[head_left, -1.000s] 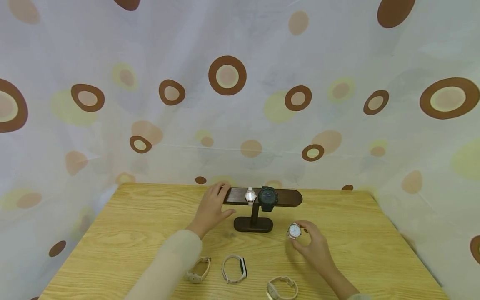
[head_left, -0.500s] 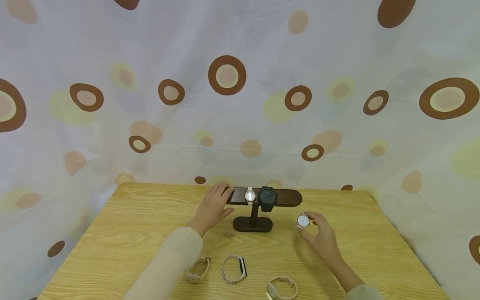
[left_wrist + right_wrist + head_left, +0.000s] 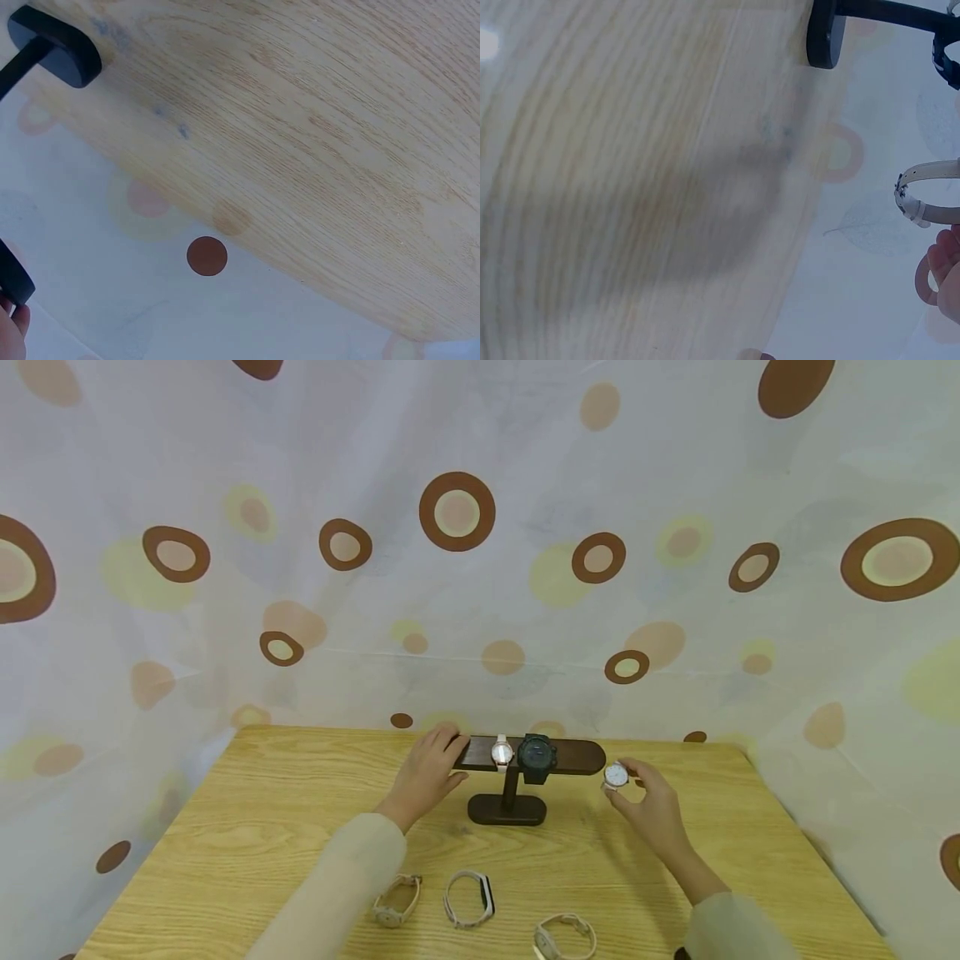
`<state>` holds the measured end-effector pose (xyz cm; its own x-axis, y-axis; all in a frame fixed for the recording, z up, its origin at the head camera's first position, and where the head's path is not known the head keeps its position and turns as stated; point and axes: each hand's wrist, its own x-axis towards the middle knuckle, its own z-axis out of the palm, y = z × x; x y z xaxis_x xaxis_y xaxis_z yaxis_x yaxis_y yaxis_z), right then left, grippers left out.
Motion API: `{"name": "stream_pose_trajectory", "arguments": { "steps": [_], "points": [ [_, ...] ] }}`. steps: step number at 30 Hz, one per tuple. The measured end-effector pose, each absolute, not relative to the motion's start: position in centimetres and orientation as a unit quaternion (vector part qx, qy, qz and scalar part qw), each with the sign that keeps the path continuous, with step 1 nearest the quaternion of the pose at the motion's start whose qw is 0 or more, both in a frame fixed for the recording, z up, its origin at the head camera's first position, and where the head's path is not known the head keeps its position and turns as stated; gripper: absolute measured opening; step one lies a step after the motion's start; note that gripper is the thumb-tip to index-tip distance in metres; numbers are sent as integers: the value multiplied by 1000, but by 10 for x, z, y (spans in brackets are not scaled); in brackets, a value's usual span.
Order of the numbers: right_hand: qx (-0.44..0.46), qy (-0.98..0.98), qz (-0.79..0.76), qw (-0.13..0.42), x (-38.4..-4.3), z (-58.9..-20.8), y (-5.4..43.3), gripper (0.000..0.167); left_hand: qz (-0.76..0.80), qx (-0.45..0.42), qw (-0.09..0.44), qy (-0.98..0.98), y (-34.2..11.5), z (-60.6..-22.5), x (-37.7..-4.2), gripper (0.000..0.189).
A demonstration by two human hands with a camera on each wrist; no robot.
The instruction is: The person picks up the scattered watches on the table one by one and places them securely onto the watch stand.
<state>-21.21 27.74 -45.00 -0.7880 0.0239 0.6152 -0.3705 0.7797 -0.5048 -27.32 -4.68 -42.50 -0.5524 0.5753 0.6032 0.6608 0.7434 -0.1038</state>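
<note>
A dark wooden watch stand (image 3: 573, 757) holds a white-strapped watch (image 3: 502, 753) and a chunky black watch (image 3: 536, 755) on its crossbar. My left hand (image 3: 423, 778) grips the bar's left end, fingers over the top and thumb lower down in front. In the left wrist view only a few fingertips (image 3: 12, 339) show at the bar's end. Just off the right end, my right hand (image 3: 654, 808) pinches a white-dialled watch (image 3: 616, 775) between thumb and fingers. Its pale strap (image 3: 941, 216) is a closed loop, buckle visible, in the right wrist view.
Nearer the front of the wooden table (image 3: 247, 835) lie a beige watch (image 3: 388, 917), a pale fitness band (image 3: 488, 895) with a black screen, and another beige watch (image 3: 547, 942). A dotted cloth (image 3: 502, 602) hangs behind the table.
My right hand has carried the white-dialled watch up and to the right, from below the bar to beside its right end. My left hand has shifted slightly inward along the bar.
</note>
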Motion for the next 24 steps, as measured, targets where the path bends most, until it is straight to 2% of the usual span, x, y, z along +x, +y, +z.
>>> {"name": "stream_pose_trajectory", "arguments": {
  "steps": [11,24],
  "points": [
    [92,-903,339,246,-226,-430,276,44,-84,-355,312,-877,-46,-425,-273,49],
    [112,-916,332,196,-230,-418,279,45,-81,-353,314,-877,-46,-426,-273,49]
  ]
}}
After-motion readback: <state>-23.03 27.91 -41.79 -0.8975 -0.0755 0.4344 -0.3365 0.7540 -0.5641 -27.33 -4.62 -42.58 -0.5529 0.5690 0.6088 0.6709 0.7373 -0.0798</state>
